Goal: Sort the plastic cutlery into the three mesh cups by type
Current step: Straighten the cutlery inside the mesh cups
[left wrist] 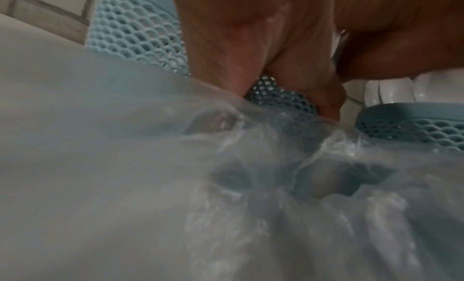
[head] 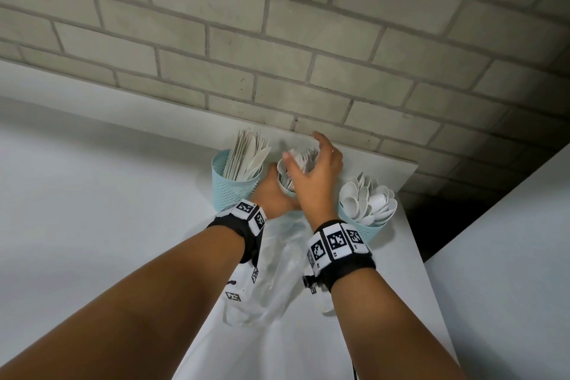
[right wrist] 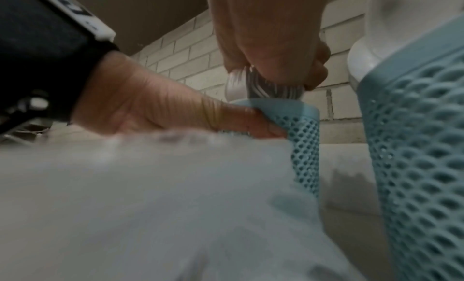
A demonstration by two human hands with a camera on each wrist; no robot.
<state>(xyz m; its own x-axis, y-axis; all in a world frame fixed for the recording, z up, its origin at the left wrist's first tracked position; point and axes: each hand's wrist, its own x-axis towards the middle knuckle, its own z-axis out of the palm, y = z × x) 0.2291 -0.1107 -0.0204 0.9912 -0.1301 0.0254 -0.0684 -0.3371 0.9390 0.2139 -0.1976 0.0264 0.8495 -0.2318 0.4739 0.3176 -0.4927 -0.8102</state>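
Three light-blue mesh cups stand by the brick wall. The left cup (head: pixel 229 187) holds white knives, the right cup (head: pixel 370 230) holds white spoons (head: pixel 370 200). My left hand (head: pixel 273 191) grips the middle cup (right wrist: pixel 305 126) by its side near the rim. My right hand (head: pixel 314 171) is above that cup, its fingers curled round a bunch of white forks (right wrist: pixel 261 87) that stand in it. The middle cup is mostly hidden behind both hands in the head view.
A crumpled clear plastic bag (head: pixel 271 281) lies on the white table (head: pixel 385 318) just in front of the cups, under my wrists. The brick wall (head: pixel 308 55) is right behind the cups. The table's right edge drops to a dark gap.
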